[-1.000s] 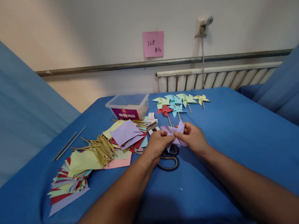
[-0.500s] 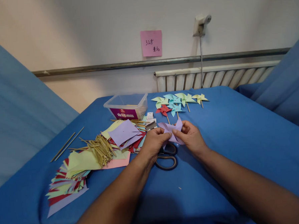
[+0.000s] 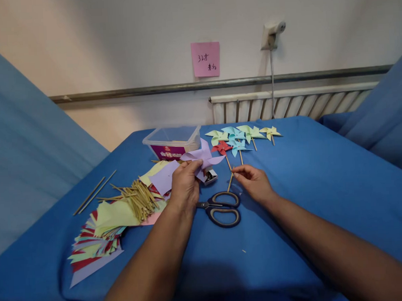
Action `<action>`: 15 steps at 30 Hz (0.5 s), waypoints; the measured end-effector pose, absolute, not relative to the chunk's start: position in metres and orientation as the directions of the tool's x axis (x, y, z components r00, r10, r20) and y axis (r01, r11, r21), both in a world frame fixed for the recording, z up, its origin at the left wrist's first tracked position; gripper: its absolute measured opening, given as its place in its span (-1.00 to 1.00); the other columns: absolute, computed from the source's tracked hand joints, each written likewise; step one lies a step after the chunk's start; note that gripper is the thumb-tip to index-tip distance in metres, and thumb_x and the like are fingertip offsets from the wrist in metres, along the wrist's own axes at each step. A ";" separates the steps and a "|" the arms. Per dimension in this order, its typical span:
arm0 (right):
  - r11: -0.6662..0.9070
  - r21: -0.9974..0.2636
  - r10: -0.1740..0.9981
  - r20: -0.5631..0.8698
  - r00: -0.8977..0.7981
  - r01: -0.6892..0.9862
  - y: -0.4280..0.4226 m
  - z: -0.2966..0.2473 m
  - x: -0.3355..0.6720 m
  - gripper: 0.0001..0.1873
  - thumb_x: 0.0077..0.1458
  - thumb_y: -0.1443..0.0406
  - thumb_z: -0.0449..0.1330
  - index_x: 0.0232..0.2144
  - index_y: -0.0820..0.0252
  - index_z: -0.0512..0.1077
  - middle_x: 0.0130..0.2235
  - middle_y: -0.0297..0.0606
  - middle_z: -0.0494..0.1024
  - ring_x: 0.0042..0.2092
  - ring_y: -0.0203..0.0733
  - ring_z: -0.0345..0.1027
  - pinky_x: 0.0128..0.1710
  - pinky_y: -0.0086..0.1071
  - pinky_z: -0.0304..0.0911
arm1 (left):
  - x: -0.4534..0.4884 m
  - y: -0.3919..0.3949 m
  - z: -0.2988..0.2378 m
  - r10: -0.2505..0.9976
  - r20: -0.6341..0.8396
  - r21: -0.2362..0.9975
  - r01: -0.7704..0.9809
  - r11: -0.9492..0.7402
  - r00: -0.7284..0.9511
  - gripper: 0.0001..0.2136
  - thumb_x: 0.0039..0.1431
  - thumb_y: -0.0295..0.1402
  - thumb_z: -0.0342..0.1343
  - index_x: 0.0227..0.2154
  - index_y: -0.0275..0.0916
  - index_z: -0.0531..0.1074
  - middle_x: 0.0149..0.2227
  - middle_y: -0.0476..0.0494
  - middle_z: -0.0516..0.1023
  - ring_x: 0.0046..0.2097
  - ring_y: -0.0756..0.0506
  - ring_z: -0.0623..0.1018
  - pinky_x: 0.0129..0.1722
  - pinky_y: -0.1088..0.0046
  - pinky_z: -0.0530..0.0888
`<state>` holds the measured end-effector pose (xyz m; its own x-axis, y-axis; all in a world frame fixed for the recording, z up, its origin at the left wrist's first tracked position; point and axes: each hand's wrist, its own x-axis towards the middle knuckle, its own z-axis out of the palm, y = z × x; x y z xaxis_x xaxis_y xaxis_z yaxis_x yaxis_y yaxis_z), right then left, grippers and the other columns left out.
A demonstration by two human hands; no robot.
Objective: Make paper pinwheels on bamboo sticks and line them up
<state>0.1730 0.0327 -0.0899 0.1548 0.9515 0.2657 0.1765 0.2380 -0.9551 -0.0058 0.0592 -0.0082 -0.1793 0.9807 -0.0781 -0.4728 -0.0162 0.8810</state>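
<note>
The purple pinwheel is held up by the left hand, over the open box and in front of the tub. It is pinched near its middle by thumb and fingers, likely so that the folds are not let loose.

The thumb and finger of the right hand are brought close together by the top end of a stick. Whether the stick is gripped cannot be told.

The scissors are laid flat between the arms, with the loops near the right hand, perhaps so that they can be grabbed fast. The other pinwheels are set at the back of the surface, maybe so that they are not squashed. Spare sticks are heaped on the left, by the paper.
</note>
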 end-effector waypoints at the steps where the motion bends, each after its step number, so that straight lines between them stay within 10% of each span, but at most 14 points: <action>1: 0.267 -0.934 0.945 0.303 0.127 0.237 0.032 -0.090 0.172 -0.77 0.08 0.16 0.21 -0.29 0.17 0.56 -0.24 -0.22 0.59 -0.22 -0.16 0.47 -0.19 -0.26 0.36 | -0.007 0.060 -0.008 0.979 -0.070 0.873 -0.486 -0.034 -0.194 -0.81 -0.32 -0.50 0.35 -0.60 -0.33 0.43 -0.58 -0.01 0.48 -0.50 0.02 0.45 -0.45 0.50 0.42; 7: 0.466 -0.696 0.868 0.479 -0.132 0.546 0.032 -0.078 0.153 -0.76 0.18 0.33 0.12 -0.18 0.10 0.57 -0.06 -0.20 0.54 -0.01 -0.16 0.41 0.04 -0.26 0.29 | -0.008 0.065 -0.010 0.975 -0.064 0.851 -0.522 -0.059 -0.215 -0.79 -0.33 -0.51 0.35 -0.58 -0.32 0.42 -0.55 -0.02 0.49 -0.48 0.00 0.48 -0.41 0.48 0.43; 15: 0.304 -0.345 0.950 0.176 -0.257 0.888 0.055 -0.038 0.107 -0.65 0.27 0.30 0.01 -0.05 0.10 0.55 0.00 -0.09 0.53 -0.04 -0.02 0.45 -0.12 -0.28 0.30 | -0.008 0.066 -0.014 0.981 -0.094 0.851 -0.525 -0.009 -0.168 -0.78 -0.35 -0.50 0.35 -0.58 -0.32 0.41 -0.57 -0.02 0.50 -0.49 0.00 0.49 -0.39 0.48 0.41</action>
